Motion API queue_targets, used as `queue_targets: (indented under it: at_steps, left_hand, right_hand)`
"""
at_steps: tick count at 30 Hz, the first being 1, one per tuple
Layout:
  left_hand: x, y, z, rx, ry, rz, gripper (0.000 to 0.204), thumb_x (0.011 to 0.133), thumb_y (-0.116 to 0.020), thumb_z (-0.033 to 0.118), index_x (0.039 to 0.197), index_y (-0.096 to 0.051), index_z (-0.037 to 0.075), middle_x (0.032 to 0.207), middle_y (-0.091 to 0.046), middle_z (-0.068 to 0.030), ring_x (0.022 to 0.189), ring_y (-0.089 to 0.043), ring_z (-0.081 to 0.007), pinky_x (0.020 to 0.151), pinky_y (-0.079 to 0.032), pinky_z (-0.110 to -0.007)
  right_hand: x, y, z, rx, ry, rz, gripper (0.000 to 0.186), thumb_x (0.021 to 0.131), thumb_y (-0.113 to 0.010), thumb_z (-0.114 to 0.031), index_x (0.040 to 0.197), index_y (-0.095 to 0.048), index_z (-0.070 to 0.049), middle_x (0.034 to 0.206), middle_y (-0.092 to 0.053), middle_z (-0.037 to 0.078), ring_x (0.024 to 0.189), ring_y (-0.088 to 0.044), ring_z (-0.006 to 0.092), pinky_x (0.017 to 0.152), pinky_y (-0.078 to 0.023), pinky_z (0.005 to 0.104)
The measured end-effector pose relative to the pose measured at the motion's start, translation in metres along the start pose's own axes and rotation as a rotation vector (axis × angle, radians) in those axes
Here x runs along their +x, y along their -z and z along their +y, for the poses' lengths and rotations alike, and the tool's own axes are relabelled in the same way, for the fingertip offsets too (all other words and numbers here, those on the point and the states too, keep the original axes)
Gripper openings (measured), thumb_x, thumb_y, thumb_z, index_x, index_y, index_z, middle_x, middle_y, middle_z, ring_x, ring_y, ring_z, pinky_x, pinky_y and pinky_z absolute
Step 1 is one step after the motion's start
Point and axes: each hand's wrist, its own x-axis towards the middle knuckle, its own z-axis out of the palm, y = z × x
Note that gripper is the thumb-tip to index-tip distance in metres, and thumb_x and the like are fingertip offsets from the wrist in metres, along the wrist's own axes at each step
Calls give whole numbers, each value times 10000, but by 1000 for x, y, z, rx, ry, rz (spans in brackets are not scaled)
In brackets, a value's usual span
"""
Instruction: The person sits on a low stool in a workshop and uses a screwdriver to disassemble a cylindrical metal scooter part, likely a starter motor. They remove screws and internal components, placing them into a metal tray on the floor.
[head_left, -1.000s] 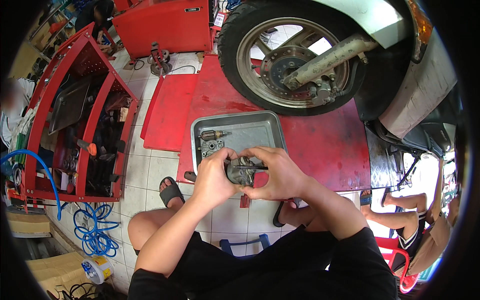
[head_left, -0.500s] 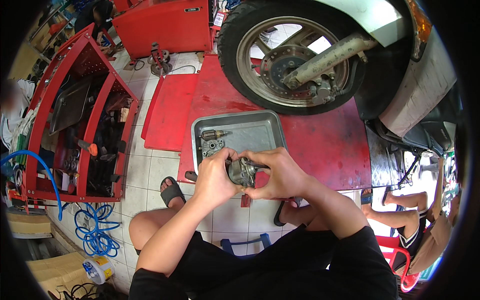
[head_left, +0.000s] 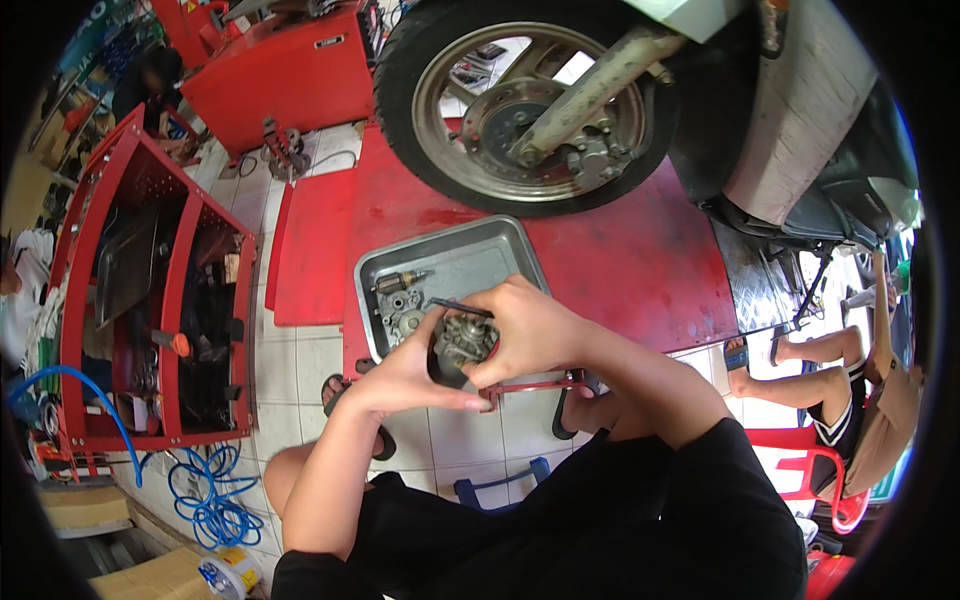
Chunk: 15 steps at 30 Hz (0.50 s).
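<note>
Person's R hand (head_left: 535, 325), closed w/ fingers and thumb bent, grips a grey metal part (head_left: 467, 340) above the near side of a metal tray (head_left: 480, 250). L hand (head_left: 395, 380) curves round the part's left side, thumb spread wide; can't tell if it grips. A thin black bar (head_left: 458, 306) shows btwn the hands. In the tray lie a cylindrical pc (head_left: 400, 281) & a flat metal casting (head_left: 402, 312), on a red platform (head_left: 630, 260) nr a motorbike wheel (head_left: 515, 125).
</note>
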Motion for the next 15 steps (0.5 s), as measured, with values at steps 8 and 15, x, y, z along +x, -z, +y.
queue_targets:
  at_steps: [8,15]
  left_hand:
    - [10,3,-36,-538,-5,-19,984,785,-738,644,1441,-407,-10,1368,-550,-152,1258,-564,-269,1051,-470,-436]
    - [23,-2,-35,-903,363,318,650,899,-552,665,1032,-661,38,827,-673,-157,726,-654,-313,676,-557,-452]
  right_hand:
    - [-1,7,-8,101,-46,-13,844,620,-779,-246,1339,-504,101,890,-712,272,764,-734,339,750,-572,387]
    - [-8,43,14,-65,107,150,865,734,-821,-450,1342,-514,82,1092,-684,312,989,-704,388,885,-544,423]
